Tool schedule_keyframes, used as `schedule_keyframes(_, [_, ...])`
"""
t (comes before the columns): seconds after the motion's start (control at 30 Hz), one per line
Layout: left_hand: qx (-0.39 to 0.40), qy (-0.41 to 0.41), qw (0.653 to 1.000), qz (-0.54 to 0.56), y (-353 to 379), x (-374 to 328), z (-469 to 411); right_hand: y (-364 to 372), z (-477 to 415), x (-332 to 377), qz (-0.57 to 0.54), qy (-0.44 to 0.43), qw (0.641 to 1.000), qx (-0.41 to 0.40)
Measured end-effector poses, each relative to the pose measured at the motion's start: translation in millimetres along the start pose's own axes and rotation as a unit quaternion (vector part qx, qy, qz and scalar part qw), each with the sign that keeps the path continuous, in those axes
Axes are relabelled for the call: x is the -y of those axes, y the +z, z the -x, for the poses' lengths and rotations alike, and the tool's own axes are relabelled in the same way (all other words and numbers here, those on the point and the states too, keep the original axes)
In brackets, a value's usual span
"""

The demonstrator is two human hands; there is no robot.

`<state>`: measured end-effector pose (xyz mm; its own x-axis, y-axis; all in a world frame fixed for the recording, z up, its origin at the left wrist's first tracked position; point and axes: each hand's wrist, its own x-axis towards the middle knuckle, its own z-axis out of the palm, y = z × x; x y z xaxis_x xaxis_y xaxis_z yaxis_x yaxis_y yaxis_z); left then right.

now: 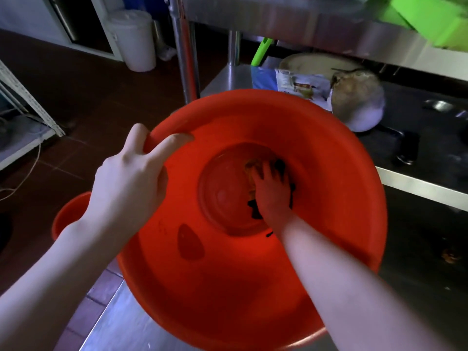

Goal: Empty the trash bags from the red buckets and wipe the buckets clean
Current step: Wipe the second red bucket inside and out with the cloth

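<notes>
a white lidded bin point(134, 39) stands on the dark tiled floor point(83, 97) at upper left. a steel table point(329, 26) crosses the top, green plastic point(430, 19) on it. on its lower shelf point(228, 79) lie a printed packet point(301, 84), a green handle point(260, 51) and a metal pot point(357, 102).

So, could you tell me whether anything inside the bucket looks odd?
Yes: a dark smear sits on the bucket's near inner wall, away from the right hand pressing a cloth into the bottom. It looks like unwiped grime.
</notes>
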<state>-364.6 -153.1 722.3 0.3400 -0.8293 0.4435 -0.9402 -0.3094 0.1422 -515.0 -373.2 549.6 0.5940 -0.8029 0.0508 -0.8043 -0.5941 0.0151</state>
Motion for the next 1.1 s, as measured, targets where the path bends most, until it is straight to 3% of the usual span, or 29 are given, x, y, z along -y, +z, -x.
schedule_keyframes(0.17, [-0.010, -0.046, 0.999, 0.026, 4.2, -1.8, 5.6, 13.7, 33.0, -2.4, -0.059, 0.046, 0.988, 0.137])
schedule_keyframes(0.4, [-0.014, -0.054, 0.998, 0.020, 3.8, -0.1, 9.0, 36.3, 65.0, 60.1, -0.118, -0.065, 0.955, 0.265])
schedule_keyframes(0.5, [-0.010, -0.061, 0.998, 0.024, 3.9, -0.4, 9.7, 37.9, 46.6, 96.3, -0.259, -0.033, 0.923, 0.282])
schedule_keyframes(0.6, [-0.018, -0.062, 0.998, 0.024, 3.2, -5.3, 11.0, 28.6, 32.5, 128.3, -0.414, 0.030, 0.878, 0.238])
schedule_keyframes(0.7, [-0.016, -0.064, 0.998, 0.022, 2.8, -6.4, 11.8, 23.6, 34.7, 129.8, -0.464, 0.049, 0.856, 0.224])
schedule_keyframes(0.77, [-0.011, -0.066, 0.997, 0.026, 1.7, -4.7, 11.8, 23.3, 40.4, 110.4, -0.425, -0.006, 0.863, 0.273])
schedule_keyframes(0.83, [-0.004, -0.062, 0.998, 0.025, 0.9, -2.3, 11.0, 25.2, 44.9, 80.7, -0.283, -0.066, 0.897, 0.332])
schedule_keyframes(0.93, [0.002, -0.055, 0.998, 0.032, 0.0, 0.4, 9.7, 17.8, 50.9, 44.3, -0.046, -0.087, 0.935, 0.340])
schedule_keyframes(1.1, [0.006, -0.052, 0.998, 0.035, -1.4, 4.3, 9.4, -4.8, 35.6, 17.6, 0.221, -0.146, 0.916, 0.303])
